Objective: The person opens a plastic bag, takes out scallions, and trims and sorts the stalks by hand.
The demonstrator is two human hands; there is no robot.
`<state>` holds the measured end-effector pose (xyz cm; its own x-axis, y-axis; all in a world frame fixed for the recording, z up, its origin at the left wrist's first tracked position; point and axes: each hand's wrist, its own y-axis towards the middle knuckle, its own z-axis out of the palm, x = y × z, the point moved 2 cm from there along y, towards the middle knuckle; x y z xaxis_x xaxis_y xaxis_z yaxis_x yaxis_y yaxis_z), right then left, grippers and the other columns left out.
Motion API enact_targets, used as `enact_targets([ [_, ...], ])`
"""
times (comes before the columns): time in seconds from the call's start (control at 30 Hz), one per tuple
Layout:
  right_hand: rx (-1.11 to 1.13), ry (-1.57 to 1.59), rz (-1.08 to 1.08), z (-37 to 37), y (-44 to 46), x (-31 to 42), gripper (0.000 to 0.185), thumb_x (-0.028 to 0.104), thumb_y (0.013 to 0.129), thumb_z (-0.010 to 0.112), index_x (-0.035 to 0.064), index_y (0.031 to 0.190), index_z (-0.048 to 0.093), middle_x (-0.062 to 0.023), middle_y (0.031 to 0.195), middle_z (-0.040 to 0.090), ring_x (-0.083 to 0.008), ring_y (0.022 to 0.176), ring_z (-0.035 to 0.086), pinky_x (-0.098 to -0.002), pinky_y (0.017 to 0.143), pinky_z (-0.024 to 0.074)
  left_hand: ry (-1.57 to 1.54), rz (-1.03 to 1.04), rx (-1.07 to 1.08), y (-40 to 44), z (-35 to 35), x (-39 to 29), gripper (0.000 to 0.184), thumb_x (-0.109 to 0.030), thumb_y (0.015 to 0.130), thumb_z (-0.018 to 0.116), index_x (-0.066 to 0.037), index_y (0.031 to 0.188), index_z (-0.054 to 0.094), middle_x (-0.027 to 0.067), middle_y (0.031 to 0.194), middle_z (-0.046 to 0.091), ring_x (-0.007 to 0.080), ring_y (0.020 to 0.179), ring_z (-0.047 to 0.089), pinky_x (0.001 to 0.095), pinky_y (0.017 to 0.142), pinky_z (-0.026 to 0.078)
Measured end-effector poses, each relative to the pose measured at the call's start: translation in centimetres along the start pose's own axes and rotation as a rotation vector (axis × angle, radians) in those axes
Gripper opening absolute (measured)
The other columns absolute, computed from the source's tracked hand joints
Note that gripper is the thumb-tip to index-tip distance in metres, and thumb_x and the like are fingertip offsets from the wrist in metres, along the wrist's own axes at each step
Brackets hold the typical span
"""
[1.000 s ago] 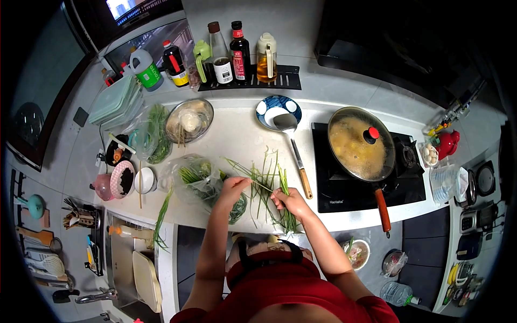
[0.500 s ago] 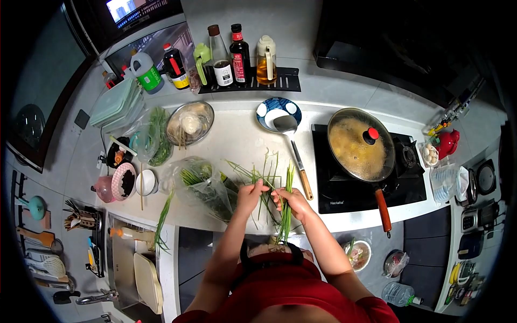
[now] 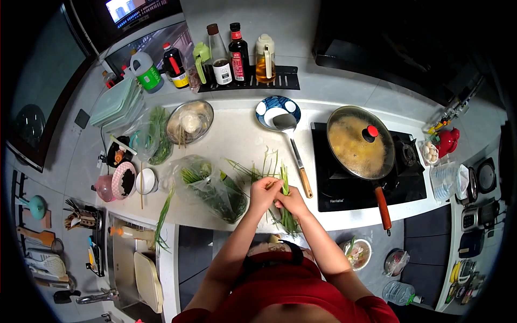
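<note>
My right hand [image 3: 292, 202] is closed round a bunch of green stalks [image 3: 285, 180], whose lower ends hang at the counter's front edge. Against it, at the upper part of the bunch, my left hand [image 3: 265, 192] has its fingers pinched; whatever they hold is too small to make out. Loose thin stalks [image 3: 249, 170] lie on the counter behind my hands. To the left sits a clear plastic bag [image 3: 215, 189] of greens. A spatula [image 3: 299, 161] rests with its blade on a blue patterned plate [image 3: 278, 110], its wooden handle on the counter.
On the black cooktop [image 3: 344, 202] stands a lidded pan [image 3: 358, 142], its handle [image 3: 383, 210] reaching past the front edge. Bottles [image 3: 238, 54] line a rear shelf. A metal bowl [image 3: 189, 123] and bagged greens [image 3: 160, 134] are at left. A waste bin [image 3: 357, 254] stands below.
My left hand was pulling away to the left with a thin stalk, and has come back right to meet my right hand. The bunch stays in my right hand.
</note>
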<state>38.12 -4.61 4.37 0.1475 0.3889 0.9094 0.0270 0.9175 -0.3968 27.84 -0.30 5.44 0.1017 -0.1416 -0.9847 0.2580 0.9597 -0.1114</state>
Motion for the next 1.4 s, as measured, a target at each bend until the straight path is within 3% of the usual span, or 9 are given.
enact_targets([
  [0.07, 0.073, 0.263, 0.032, 0.1, -0.6, 0.8, 0.017, 0.014, 0.081, 0.058, -0.0001, 0.090, 0.058, -0.0054, 0.076, 0.060, -0.0101, 0.059, 0.053, -0.0233, 0.054, 0.0450, -0.259, -0.126, -0.086, 0.3, -0.4, -0.2, 0.017, -0.018, 0.079, 0.063, -0.001, 0.076, 0.058, -0.0053, 0.055, 0.044, 0.0032, 0.045, 0.035, 0.0194, 0.039, 0.026],
  [0.1, 0.074, 0.340, 0.068, 0.0, -0.9, 1.3, 0.018, 0.016, 0.082, 0.058, 0.0002, 0.092, 0.058, -0.0056, 0.077, 0.060, -0.0103, 0.060, 0.054, -0.0236, 0.055, 0.0454, -0.170, -0.229, -0.095, 0.0, -1.3, -1.8, 0.017, -0.019, 0.079, 0.063, -0.004, 0.074, 0.058, -0.0060, 0.054, 0.042, 0.0024, 0.045, 0.033, 0.0195, 0.038, 0.022],
  [0.3, 0.097, 0.564, 0.173, -0.4, -1.2, 2.0, 0.026, 0.026, 0.084, 0.056, 0.0020, 0.093, 0.059, -0.0082, 0.080, 0.062, -0.0131, 0.066, 0.058, -0.0238, 0.055, 0.0472, -0.352, -0.297, -0.053, 0.5, -2.9, -1.7, 0.018, -0.019, 0.080, 0.061, -0.010, 0.066, 0.053, -0.0105, 0.052, 0.029, -0.0002, 0.043, 0.023, 0.0194, 0.039, 0.015],
  [0.63, 0.057, 0.403, 0.055, -0.1, -1.1, 2.3, 0.015, 0.014, 0.078, 0.063, 0.0025, 0.087, 0.062, -0.0040, 0.076, 0.060, -0.0096, 0.062, 0.054, -0.0221, 0.053, 0.0438, -0.300, -0.263, 0.085, -0.1, -3.0, -2.1, 0.012, -0.018, 0.082, 0.059, -0.006, 0.084, 0.059, -0.0099, 0.057, 0.035, -0.0007, 0.046, 0.026, 0.0174, 0.039, 0.018],
  [0.9, 0.002, 0.240, -0.010, -0.2, -0.6, 1.8, 0.019, 0.021, 0.080, 0.063, 0.0038, 0.087, 0.063, -0.0013, 0.076, 0.061, -0.0076, 0.067, 0.054, -0.0216, 0.055, 0.0426, -0.119, -0.227, 0.091, -0.6, -2.5, -2.3, 0.013, -0.019, 0.080, 0.062, -0.006, 0.083, 0.062, -0.0063, 0.064, 0.052, -0.0002, 0.048, 0.030, 0.0164, 0.041, 0.020],
  [1.1, -0.036, 0.219, 0.008, -0.5, -0.7, 2.0, 0.019, 0.022, 0.080, 0.062, 0.0045, 0.087, 0.063, -0.0009, 0.077, 0.062, -0.0068, 0.067, 0.054, -0.0200, 0.054, 0.0405, -0.040, 0.064, 0.093, 0.5, -2.7, -0.4, 0.015, -0.016, 0.079, 0.063, -0.002, 0.084, 0.062, -0.0030, 0.070, 0.057, 0.0037, 0.054, 0.044, 0.0188, 0.046, 0.035],
  [1.2, -0.063, 0.249, 0.022, -0.6, -0.5, 1.9, 0.017, 0.020, 0.080, 0.062, 0.0051, 0.086, 0.062, -0.0002, 0.075, 0.061, -0.0065, 0.065, 0.053, -0.0199, 0.054, 0.0401, 0.132, 0.094, 0.018, 0.7, -3.3, -0.1, 0.012, -0.013, 0.077, 0.063, -0.002, 0.081, 0.062, -0.0013, 0.068, 0.057, 0.0072, 0.056, 0.049, 0.0219, 0.049, 0.039],
  [1.3, -0.055, 0.239, 0.038, -0.7, -0.5, 1.8, 0.015, 0.019, 0.079, 0.062, 0.0055, 0.086, 0.062, 0.0004, 0.072, 0.060, -0.0063, 0.063, 0.052, -0.0198, 0.053, 0.0398, 0.650, 0.331, -0.214, 0.5, -3.8, -2.1, 0.011, -0.017, 0.073, 0.065, -0.007, 0.076, 0.062, 0.0031, 0.068, 0.057, 0.0173, 0.058, 0.055, 0.0284, 0.052, 0.042],
  [1.4, -0.019, 0.234, 0.064, -0.8, -0.6, 1.7, 0.014, 0.017, 0.078, 0.062, 0.0054, 0.086, 0.062, 0.0005, 0.072, 0.060, -0.0066, 0.063, 0.052, -0.0198, 0.053, 0.0398, 0.733, 0.414, -0.310, 1.0, -4.6, -2.6, 0.010, -0.016, 0.068, 0.066, -0.009, 0.073, 0.061, 0.0063, 0.069, 0.055, 0.0249, 0.061, 0.056, 0.0324, 0.054, 0.043],
])
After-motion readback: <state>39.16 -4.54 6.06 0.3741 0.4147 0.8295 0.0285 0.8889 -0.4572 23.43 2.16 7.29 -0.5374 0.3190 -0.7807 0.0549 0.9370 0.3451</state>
